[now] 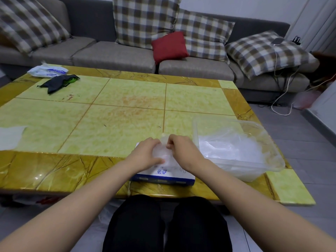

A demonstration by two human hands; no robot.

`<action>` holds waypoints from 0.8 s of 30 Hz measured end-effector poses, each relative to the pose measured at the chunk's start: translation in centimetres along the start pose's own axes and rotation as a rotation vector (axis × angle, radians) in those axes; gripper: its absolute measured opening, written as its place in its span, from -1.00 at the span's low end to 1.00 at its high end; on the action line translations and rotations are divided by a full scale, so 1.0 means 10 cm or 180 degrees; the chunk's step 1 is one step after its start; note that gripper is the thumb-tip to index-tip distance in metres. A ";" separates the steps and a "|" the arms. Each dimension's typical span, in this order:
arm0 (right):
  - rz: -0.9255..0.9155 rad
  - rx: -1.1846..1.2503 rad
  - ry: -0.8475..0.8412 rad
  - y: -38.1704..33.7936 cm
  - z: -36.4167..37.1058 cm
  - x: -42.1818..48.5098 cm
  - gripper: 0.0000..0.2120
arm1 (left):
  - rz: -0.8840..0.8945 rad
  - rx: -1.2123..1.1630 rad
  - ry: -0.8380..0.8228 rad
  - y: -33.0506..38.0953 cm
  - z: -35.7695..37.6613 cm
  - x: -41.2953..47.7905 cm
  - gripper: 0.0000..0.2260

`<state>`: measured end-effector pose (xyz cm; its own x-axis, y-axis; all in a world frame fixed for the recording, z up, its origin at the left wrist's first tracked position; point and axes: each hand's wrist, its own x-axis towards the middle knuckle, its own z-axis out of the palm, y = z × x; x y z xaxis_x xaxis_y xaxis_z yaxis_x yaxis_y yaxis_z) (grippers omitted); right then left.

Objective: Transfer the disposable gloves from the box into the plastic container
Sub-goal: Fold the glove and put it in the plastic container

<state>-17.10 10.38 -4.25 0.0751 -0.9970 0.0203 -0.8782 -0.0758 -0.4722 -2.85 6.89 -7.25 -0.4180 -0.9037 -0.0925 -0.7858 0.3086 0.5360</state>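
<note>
A white and blue glove box lies flat at the table's near edge, in the middle. Over it, my left hand and my right hand both pinch a clear, crumpled disposable glove that rises out of the box between them. To the right stands a clear plastic container holding several clear gloves in a loose pile. Both hands hide most of the box's top.
The yellow-green tiled table carries a dark cloth and a white packet at the far left, and a white sheet at the left edge. A grey sofa with checked pillows stands behind. Cables trail on the floor at right.
</note>
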 end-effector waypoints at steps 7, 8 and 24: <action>-0.0015 -0.0199 0.0189 -0.04 -0.12 -0.02 -0.87 | -0.0285 0.0314 -0.0180 -0.02 0.03 0.09 -0.65; 0.0008 -0.0211 0.0243 -0.03 -0.14 -0.01 -0.89 | -0.0292 0.0294 -0.0172 -0.02 0.03 0.10 -0.65; 0.0338 -0.0126 0.0159 0.09 -0.20 -0.07 -0.77 | -0.0480 -0.0686 -0.0367 0.09 -0.02 0.10 -0.66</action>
<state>-18.88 10.97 -2.97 -0.0422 -0.9990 0.0163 -0.8981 0.0308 -0.4388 -3.86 6.20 -6.66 -0.3626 -0.8911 -0.2730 -0.7332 0.0920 0.6738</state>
